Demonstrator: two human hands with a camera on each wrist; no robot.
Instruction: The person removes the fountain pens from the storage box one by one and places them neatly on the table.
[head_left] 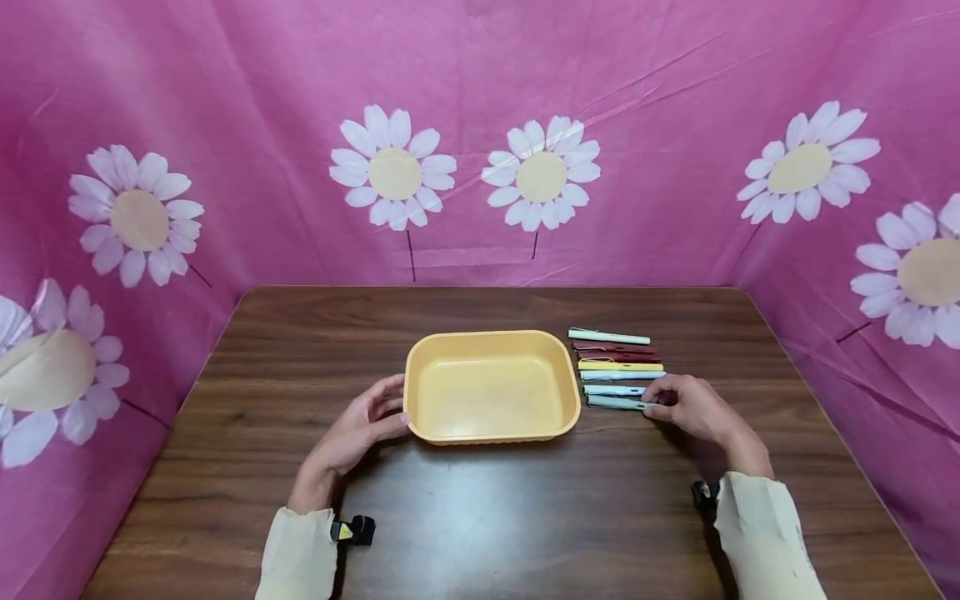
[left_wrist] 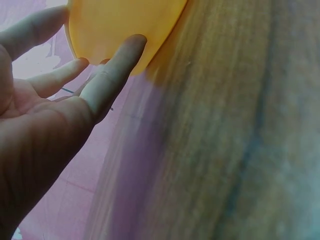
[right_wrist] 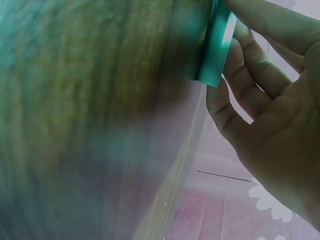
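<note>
A yellow plastic tub (head_left: 491,429) stands on the table. My left hand (head_left: 358,429) touches its left end, with fingers spread and lightly bent against the outer wall (left_wrist: 115,25). To the right of the tub, several pens lie side by side in a column. My right hand (head_left: 693,407) pinches the right end of the nearest one, a pale green pen (head_left: 615,403). That pen (right_wrist: 217,52) looks teal between thumb and fingers in the right wrist view. Just beyond it lies a light blue pen (head_left: 611,390).
Farther back in the column are another pale blue pen (head_left: 618,376), a yellow pen (head_left: 618,366), dark red pens (head_left: 611,347) and a whitish-green pen (head_left: 609,337). Pink cloth (head_left: 465,67) with daisies surrounds the wooden table (head_left: 480,517). Black straps sit at both wrists.
</note>
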